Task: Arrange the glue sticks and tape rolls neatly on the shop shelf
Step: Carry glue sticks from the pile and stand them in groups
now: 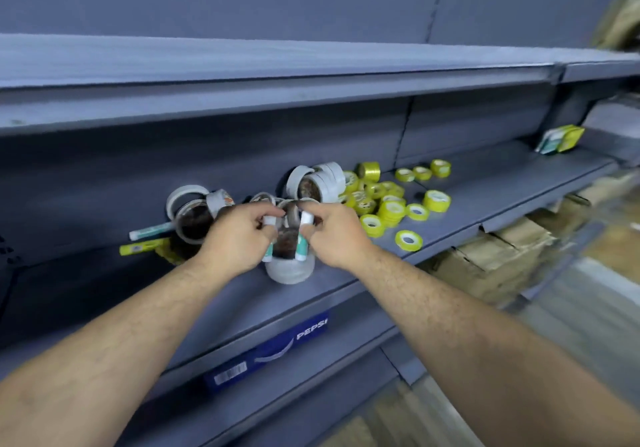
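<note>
On the grey shelf [485,201], both hands work over a white tape roll [290,272] near the front edge. My left hand [239,235] grips a white and teal glue stick [268,252]. A second glue stick [303,239] is pinched in my right hand [332,235]. A brown tape roll [286,246] sits between the two sticks. White and brown tape rolls [190,214] lie to the left and another white stack [320,182] lies behind. Several small yellow tape rolls [391,204] are scattered to the right. Two glue sticks [149,239] lie flat at the far left.
A small green and yellow box [561,139] stands at the shelf's far right. An upper shelf [277,79] overhangs the work area. A blue Pepsi label [270,349] is on the lower shelf edge. Cardboard boxes [498,256] sit below to the right.
</note>
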Action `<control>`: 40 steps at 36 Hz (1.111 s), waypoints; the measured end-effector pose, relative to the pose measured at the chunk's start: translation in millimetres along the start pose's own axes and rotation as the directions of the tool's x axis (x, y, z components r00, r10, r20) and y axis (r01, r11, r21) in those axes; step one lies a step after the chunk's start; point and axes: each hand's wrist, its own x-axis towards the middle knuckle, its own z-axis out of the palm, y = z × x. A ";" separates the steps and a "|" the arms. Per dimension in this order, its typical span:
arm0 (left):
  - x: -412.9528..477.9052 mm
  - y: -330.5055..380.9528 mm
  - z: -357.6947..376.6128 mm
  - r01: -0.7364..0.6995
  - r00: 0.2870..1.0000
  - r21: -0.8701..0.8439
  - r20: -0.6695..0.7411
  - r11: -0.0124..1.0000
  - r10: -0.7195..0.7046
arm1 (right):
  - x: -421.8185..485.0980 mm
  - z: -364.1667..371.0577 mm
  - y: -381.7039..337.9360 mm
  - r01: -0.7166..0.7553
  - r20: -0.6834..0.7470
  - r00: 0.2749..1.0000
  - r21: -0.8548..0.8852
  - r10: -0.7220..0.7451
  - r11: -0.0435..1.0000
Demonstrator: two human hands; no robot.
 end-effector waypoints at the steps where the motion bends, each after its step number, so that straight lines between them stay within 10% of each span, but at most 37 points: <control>1: 0.9 12.3 10.5 -0.020 1.000 0.005 0.003 1.000 0.020 | -4.1 -12.3 10.5 -0.019 -0.014 1.000 0.010 0.019 1.000; 20: 16.7 300.4 315.5 -0.230 0.944 -0.205 0.190 0.951 0.269 | -139.9 -317.5 258.2 -0.289 -0.250 0.928 -0.023 0.275 0.957; 40: 110.9 529.9 607.0 -0.360 0.717 -0.397 0.462 0.844 0.522 | -159.0 -543.6 491.1 -0.563 -0.551 0.667 0.070 0.502 0.824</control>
